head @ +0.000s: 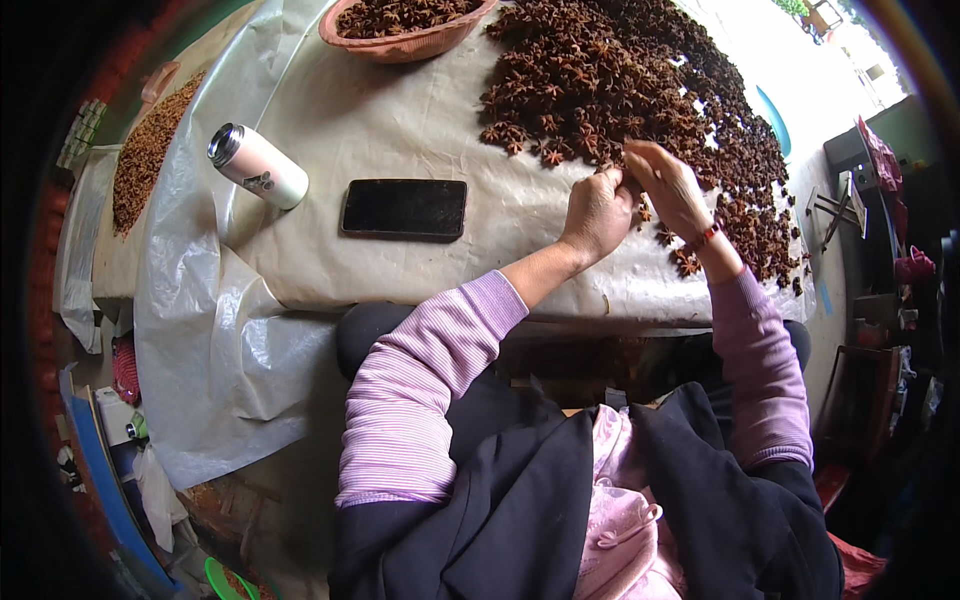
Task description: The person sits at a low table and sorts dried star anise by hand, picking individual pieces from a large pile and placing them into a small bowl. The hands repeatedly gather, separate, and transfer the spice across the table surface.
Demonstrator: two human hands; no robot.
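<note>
A broad pile of dried star anise (592, 82) lies on a sheet-covered table (405, 277), thinning out toward its right and front edges. At the pile's near edge my left hand (600, 214) is curled, with its thumb and forefinger close together. My right hand (671, 187), with a red bracelet (703, 236) at the wrist, bends its fingers against the left fingertips. Whatever may be between the fingers is hidden. Just below the hands sits a loose star anise pod (643, 214), and another pod (686, 262) lies under my right wrist.
A pink plastic basin (405, 46) of star anise stands at the back. Left of my hands are a black smartphone (405, 210) and an upright pink-and-white flask (262, 169). Clear plastic sheeting (217, 360) drapes over the table's left side, beyond which brown pieces (154, 157) are spread.
</note>
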